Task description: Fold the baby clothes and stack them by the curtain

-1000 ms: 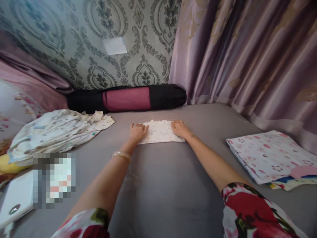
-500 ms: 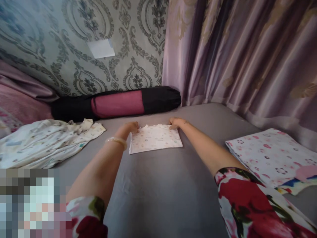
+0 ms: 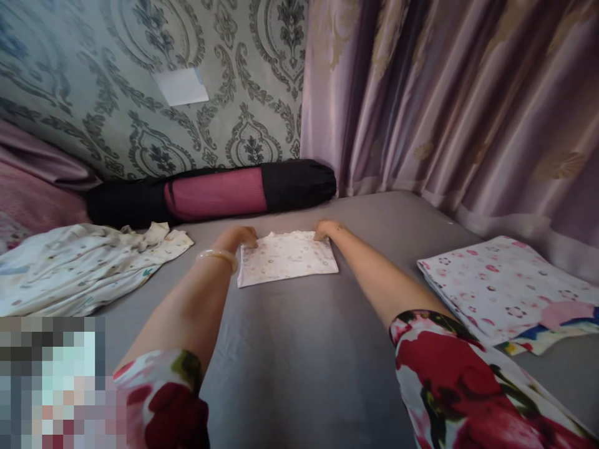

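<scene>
A folded white garment (image 3: 287, 259) with a small faint print lies flat on the grey bed sheet (image 3: 281, 349), its uneven edge away from me. My left hand (image 3: 246, 236), with a pale bangle (image 3: 218, 257) at the wrist, has its curled fingers closed at the far left corner. At the far right corner, my right hand (image 3: 324, 229) grips the cloth between thumb and bent fingers. Some fingertips are hidden by the hands themselves.
A crumpled white printed garment (image 3: 88, 268) lies to the left. Folded pink-patterned cloth (image 3: 505, 280) sits to the right. Along the wallpapered wall (image 3: 224, 81) rests a long black and pink bag (image 3: 215, 193); purple curtains (image 3: 421, 93) hang on the right.
The whole view has shifted slightly, so everything appears a little further left. Both hands stay at the far corners of the folded garment, which looks unchanged.
</scene>
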Action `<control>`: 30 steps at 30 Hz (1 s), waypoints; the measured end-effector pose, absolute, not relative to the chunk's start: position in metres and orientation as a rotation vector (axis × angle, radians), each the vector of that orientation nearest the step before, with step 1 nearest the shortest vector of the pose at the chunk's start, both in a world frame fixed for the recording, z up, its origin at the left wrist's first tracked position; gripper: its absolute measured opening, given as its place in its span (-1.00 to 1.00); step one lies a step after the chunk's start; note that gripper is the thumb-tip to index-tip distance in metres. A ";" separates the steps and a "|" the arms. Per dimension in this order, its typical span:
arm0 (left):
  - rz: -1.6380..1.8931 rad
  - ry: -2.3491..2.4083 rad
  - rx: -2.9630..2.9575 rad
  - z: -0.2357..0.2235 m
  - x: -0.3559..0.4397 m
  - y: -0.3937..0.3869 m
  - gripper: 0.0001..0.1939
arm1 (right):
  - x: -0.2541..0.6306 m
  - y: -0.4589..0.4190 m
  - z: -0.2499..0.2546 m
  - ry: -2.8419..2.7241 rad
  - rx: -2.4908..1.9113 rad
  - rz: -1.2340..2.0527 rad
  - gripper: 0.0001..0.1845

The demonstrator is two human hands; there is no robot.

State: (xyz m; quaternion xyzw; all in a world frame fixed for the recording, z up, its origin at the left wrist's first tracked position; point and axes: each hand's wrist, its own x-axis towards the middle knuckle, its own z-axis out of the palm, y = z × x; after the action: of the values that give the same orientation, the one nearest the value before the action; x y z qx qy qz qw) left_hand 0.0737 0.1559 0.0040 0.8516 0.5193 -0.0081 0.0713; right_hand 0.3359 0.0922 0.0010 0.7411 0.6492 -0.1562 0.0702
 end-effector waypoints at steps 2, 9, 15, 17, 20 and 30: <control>-0.102 1.597 2.517 0.004 0.073 0.143 -0.80 | 0.333 0.074 0.001 2.032 2.263 -0.411 -0.54; -0.034 1.753 2.482 0.026 0.064 0.094 -0.80 | 0.332 0.022 0.015 2.210 2.390 -0.317 -0.60; 0.213 1.680 2.496 0.068 0.048 0.073 -0.74 | 0.340 0.010 0.054 2.353 2.381 -0.257 -0.65; 0.278 1.656 2.500 0.082 0.043 0.067 -0.73 | 0.341 0.004 0.070 2.404 2.348 -0.242 -0.68; 0.275 1.661 2.523 0.102 0.038 0.056 -0.76 | 0.341 -0.007 0.090 2.491 2.311 -0.190 -0.71; 0.422 1.662 2.745 0.092 0.025 0.005 -0.71 | 0.339 -0.071 0.090 2.734 2.104 0.226 -0.60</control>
State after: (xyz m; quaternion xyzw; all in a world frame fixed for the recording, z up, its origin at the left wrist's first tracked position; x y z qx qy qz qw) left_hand 0.0246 0.0052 0.0919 0.8472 0.5129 0.1303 -0.0476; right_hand 0.3394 -0.0705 0.0900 0.6010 0.7809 0.0644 -0.1574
